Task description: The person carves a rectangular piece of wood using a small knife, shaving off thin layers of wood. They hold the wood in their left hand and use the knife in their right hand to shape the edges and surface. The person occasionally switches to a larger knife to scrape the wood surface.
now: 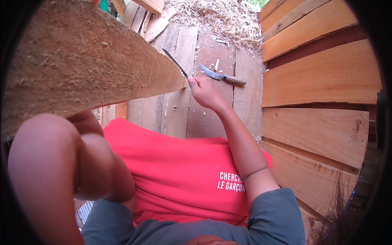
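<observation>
On my feed from the head view, the right hand [204,93] sits just above the middle, its fingers curled and pressed together round the near end of a slim dark blade [173,60]; the thumb lies along the top of the grip. The blade slants up and to the left from that fist, alongside the narrow end of a big rough-sawn plank [94,61], though from where I look I cannot tell whether its edge touches the wood. The plank fills the upper left, broad and close to me on that side and tapering to its tip right by the fist. The left arm [116,175] rises from its sleeve and passes out of sight beneath the plank; its hand is hidden from me, so I cannot tell how those fingers stand. To the right of the working fist, I see a second knife [234,80], curved and wooden-handled, lying on the floorboards [175,116] with its tip pointing up-left and a few chips near it. Pale shavings [220,20] heap up farther off, beside loose offcuts [161,25]. Along my right runs a wall of planks [320,75], and red cloth [183,167] with white lettering spreads below the hands.
</observation>
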Demonstrator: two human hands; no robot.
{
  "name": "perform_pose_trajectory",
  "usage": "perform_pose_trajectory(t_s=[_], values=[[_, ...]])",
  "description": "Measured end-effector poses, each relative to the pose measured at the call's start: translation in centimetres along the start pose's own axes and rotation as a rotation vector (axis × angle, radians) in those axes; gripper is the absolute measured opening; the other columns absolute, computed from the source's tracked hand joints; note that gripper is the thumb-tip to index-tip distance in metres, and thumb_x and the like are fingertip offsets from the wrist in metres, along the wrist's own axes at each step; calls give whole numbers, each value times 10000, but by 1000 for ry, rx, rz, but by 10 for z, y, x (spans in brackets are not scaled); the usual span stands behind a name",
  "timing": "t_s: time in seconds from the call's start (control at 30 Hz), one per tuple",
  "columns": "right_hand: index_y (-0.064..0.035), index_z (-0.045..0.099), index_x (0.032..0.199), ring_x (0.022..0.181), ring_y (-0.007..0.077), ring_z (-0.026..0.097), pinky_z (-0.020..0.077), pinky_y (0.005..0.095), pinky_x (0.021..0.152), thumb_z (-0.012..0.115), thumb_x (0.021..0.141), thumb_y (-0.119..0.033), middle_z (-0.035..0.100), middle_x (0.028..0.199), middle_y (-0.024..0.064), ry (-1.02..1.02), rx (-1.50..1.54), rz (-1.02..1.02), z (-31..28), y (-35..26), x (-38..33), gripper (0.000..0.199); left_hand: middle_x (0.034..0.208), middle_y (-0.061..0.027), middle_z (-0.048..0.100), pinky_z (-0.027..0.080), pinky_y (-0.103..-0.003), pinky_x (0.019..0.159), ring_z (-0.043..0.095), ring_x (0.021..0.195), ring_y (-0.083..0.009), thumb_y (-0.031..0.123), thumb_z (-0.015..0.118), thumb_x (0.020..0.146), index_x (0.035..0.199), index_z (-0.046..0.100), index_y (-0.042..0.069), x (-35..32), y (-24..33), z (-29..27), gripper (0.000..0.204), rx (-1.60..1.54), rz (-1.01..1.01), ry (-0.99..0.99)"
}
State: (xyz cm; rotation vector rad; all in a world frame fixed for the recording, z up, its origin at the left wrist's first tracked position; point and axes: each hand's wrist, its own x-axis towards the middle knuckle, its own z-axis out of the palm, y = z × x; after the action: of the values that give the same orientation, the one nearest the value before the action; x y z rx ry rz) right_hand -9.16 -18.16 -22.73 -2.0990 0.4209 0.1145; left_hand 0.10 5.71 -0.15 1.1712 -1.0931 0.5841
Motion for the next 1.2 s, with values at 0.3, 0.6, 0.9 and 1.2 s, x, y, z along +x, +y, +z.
perform_pose_trajectory(t_s=[0.3,0.6,0.9,1.2], values=[[50,566,814,672,371,594,452,464,689,413,1044,-315,579,686,237,-9,34,-18,5,2,2,457,1272,-213,575,466,-603,1035,567,1181,-397,245,484,886,1292,571,38,-5,7,-3,465,-26,-90,116],[38,496,820,619,197,437,411,408,638,396,1065,-324,453,627,116,-29,9,24,4,-5,-1,449,1179,-181,538,435,-529,958,530,1069,-337,393,482,850,1284,528,27,-25,19,-1,570,-50,-94,96],[47,564,859,690,352,597,448,468,694,408,1050,-332,606,721,212,86,-3,51,17,27,7,453,1086,-150,501,405,-455,881,492,958,-277,542,479,815,1276,484,17,-3,7,20,699,-339,-261,154],[31,599,876,783,464,607,450,510,700,449,1032,-318,612,779,276,132,-98,-92,8,-19,-8,411,998,-119,473,396,-390,815,480,870,-226,671,484,784,1267,446,17,12,-3,4,813,-653,-342,64]])
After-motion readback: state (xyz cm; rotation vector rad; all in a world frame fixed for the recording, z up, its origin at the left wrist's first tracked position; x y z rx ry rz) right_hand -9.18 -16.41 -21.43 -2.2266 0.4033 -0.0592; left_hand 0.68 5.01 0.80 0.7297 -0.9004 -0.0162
